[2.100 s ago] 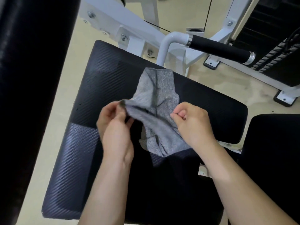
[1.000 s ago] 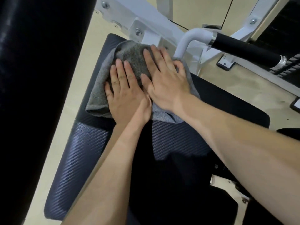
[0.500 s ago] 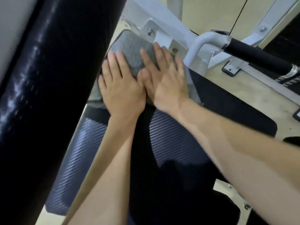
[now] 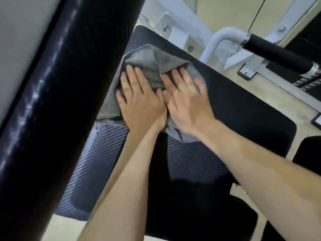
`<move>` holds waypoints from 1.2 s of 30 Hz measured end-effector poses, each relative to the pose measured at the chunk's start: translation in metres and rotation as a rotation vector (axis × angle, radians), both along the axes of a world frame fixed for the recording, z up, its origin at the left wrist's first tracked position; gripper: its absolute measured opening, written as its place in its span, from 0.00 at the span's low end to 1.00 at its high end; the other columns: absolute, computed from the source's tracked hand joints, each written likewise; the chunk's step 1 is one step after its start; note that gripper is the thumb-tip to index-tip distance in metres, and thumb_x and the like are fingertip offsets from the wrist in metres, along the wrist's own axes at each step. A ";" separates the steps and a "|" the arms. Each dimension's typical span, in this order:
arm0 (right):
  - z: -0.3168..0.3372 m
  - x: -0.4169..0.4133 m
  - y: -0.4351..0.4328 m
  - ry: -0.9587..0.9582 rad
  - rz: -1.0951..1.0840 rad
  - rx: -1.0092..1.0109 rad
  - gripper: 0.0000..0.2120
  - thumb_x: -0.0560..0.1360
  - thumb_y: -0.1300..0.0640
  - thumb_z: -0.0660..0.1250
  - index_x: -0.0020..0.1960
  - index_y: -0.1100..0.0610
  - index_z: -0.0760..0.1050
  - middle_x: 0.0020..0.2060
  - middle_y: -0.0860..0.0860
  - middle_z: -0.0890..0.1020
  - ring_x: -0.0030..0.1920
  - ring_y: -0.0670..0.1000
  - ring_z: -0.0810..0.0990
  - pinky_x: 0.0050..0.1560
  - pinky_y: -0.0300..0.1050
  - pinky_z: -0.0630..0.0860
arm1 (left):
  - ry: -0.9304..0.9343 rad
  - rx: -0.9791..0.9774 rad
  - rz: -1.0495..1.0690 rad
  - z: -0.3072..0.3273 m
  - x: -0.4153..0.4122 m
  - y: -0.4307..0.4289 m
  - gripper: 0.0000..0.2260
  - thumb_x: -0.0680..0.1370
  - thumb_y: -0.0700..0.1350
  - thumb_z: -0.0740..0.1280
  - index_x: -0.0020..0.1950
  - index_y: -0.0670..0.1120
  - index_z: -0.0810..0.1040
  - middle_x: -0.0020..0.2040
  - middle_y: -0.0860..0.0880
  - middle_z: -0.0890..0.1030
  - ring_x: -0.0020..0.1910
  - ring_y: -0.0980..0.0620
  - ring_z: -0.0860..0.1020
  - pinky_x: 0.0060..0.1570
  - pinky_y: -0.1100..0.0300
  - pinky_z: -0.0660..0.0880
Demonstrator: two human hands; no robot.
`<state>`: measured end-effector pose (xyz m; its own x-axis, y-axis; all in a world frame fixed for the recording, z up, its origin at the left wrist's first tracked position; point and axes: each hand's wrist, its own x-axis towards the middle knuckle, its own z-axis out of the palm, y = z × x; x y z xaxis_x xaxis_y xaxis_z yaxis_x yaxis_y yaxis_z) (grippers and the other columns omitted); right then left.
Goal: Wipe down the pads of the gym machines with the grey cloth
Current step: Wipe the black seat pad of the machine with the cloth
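A grey cloth (image 4: 152,61) lies bunched on the far left part of a black textured seat pad (image 4: 234,108). My left hand (image 4: 139,100) and my right hand (image 4: 185,100) press flat on the cloth side by side, thumbs touching, fingers spread and pointing away from me. Folds of cloth stick out beyond my fingertips and below my right wrist. The cloth's left edge is hidden behind a large black roller pad (image 4: 57,94).
The black roller pad fills the left of the view, close to my left hand. White machine frame (image 4: 180,32) and a black foam handle (image 4: 276,51) stand beyond the seat. Another black pad (image 4: 309,155) shows at right. Beige floor surrounds the machine.
I laid the held cloth on the far end of the seat and pressed both palms on it. Since then my hands and the cloth have slid back toward me, bunching the cloth.
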<state>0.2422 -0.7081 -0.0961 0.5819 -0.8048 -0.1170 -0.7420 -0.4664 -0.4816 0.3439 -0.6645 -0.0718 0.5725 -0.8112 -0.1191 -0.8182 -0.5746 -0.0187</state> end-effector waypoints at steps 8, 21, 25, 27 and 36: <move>0.001 0.016 0.021 0.011 -0.100 -0.010 0.26 0.81 0.43 0.39 0.78 0.45 0.44 0.79 0.49 0.44 0.78 0.50 0.41 0.75 0.54 0.40 | -0.033 -0.063 -0.088 0.005 0.014 0.018 0.28 0.82 0.54 0.47 0.79 0.45 0.46 0.81 0.47 0.48 0.79 0.47 0.48 0.75 0.45 0.47; 0.009 -0.019 0.253 -0.095 -0.034 0.230 0.25 0.79 0.47 0.49 0.76 0.44 0.57 0.79 0.47 0.50 0.78 0.50 0.45 0.73 0.55 0.47 | -0.007 0.236 -0.216 0.021 -0.009 0.246 0.32 0.75 0.53 0.55 0.76 0.39 0.61 0.76 0.40 0.64 0.73 0.41 0.67 0.64 0.43 0.69; 0.019 -0.001 0.288 -0.082 -0.125 0.277 0.25 0.78 0.45 0.46 0.75 0.43 0.58 0.78 0.47 0.53 0.78 0.52 0.50 0.72 0.55 0.48 | -0.014 0.240 -0.374 0.025 0.015 0.272 0.30 0.77 0.52 0.53 0.75 0.38 0.62 0.76 0.40 0.64 0.74 0.41 0.65 0.63 0.43 0.69; 0.021 0.006 0.277 -0.064 -0.169 0.245 0.26 0.78 0.44 0.40 0.76 0.41 0.53 0.78 0.45 0.49 0.78 0.50 0.46 0.73 0.54 0.46 | -0.025 0.195 -0.360 0.019 0.024 0.256 0.29 0.78 0.52 0.52 0.76 0.40 0.61 0.76 0.41 0.64 0.74 0.42 0.66 0.64 0.44 0.68; 0.001 0.032 0.229 -0.050 -0.378 0.165 0.24 0.81 0.47 0.40 0.77 0.41 0.42 0.78 0.43 0.41 0.77 0.47 0.38 0.75 0.52 0.40 | -0.130 0.049 -0.533 0.004 0.047 0.177 0.28 0.81 0.52 0.50 0.78 0.41 0.51 0.79 0.42 0.54 0.78 0.43 0.54 0.73 0.43 0.55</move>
